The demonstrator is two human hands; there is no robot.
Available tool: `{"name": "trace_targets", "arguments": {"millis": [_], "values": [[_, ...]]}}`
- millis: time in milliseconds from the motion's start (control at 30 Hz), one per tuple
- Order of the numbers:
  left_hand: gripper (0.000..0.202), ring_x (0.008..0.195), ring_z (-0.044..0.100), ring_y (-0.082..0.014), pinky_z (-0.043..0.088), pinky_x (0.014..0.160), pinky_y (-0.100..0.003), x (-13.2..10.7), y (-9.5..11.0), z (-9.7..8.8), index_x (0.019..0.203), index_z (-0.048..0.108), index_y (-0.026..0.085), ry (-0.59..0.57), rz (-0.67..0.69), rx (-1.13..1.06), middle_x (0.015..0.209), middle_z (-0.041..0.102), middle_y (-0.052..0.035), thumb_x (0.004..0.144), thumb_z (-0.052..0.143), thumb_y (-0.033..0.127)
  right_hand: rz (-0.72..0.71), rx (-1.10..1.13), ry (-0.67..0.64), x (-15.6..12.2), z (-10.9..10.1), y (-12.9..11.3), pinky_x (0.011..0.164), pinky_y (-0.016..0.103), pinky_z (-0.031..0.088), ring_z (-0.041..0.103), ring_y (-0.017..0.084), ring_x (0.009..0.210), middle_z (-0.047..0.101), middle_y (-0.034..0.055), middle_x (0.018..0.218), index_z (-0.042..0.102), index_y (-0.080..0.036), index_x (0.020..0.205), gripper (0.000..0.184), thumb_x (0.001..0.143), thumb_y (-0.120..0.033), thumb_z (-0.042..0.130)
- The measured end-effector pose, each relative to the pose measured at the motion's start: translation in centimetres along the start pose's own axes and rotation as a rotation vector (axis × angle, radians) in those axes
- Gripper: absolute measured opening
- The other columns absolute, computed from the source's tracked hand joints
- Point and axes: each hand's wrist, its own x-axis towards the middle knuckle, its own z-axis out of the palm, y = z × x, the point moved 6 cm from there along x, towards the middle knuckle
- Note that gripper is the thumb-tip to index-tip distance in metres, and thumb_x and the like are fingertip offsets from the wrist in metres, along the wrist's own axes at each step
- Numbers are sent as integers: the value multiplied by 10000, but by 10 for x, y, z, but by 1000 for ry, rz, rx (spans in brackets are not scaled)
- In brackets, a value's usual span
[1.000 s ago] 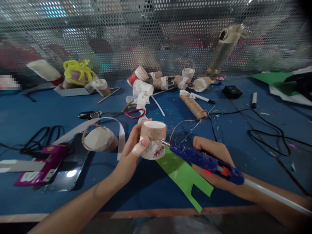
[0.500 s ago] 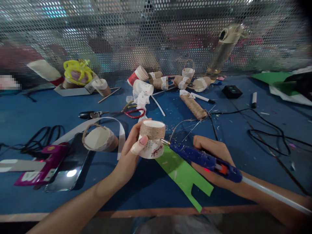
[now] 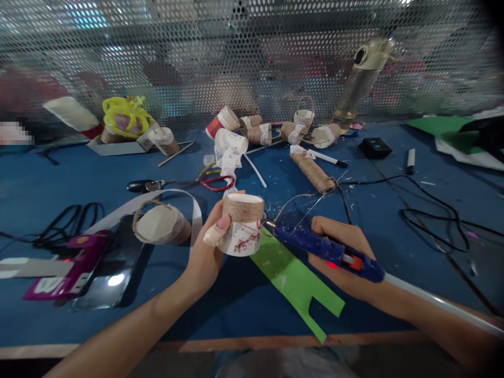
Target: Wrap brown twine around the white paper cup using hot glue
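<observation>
My left hand grips a small paper cup with a pink blossom print. Brown twine is wound round the cup's upper part, and its open mouth faces up. My right hand is wrapped round a blue hot glue gun with a long pale glue stick in its rear. The gun's metal nozzle is at the cup's right side, just below the twine; whether it touches I cannot tell. A loose twine strand runs from near the nozzle toward a twine roll. Green paper lies beneath.
Left on the blue table are a twine-handled cup basket, a phone and a purple packet. Red-handled scissors and small twine-wrapped cups lie farther back. A bottle leans against the mesh screen. Black cable loops at right.
The cup has shifted slightly left and turned, so more of its blossom print shows. The glue gun's rear end has moved a little up and left.
</observation>
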Motion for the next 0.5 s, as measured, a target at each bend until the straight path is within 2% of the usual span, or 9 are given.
{"name": "trace_targets", "arguments": {"millis": [100,200,300,400,467,500], "values": [[451,926,698,-188,561,822,-269,-1,0,0,1301,719,269,19,-24,-9,1087,749,-14,903,710,481,62,41,36,0,-3,5,499,251,279,371,89,529,388,-83,622,395,-237,701,312,799,-78,645],[444,983,689,-193,546,843,-265,-3,0,2,1297,716,280,22,-27,28,1139,741,-15,900,720,478,84,96,89,-1,-6,6,520,255,344,422,100,547,452,-72,650,470,-236,736,253,818,-79,650],[439,1081,669,-221,535,874,-284,-4,1,5,1297,704,296,3,-30,74,1213,726,-21,894,736,468,31,148,155,0,-7,3,569,247,426,492,103,590,531,-59,727,532,-240,787,213,870,-120,687],[467,1188,632,-259,517,949,-332,-5,1,9,1330,666,313,-51,-21,108,1280,705,-32,895,741,464,-37,197,192,0,-2,2,655,258,510,608,130,690,645,-40,858,598,-263,871,200,850,-176,776],[480,1236,609,-270,496,993,-352,-6,0,12,1347,643,326,-98,-8,125,1315,688,-34,896,743,457,-52,212,215,0,2,5,605,267,513,604,145,658,666,-46,844,641,-311,1055,346,797,-214,851],[481,1244,604,-268,489,1003,-354,-6,-1,13,1350,635,335,-118,-1,130,1323,681,-31,896,746,449,-53,216,223,-1,3,6,617,279,532,618,156,668,678,-44,854,652,-323,1083,401,770,-216,877]]}}
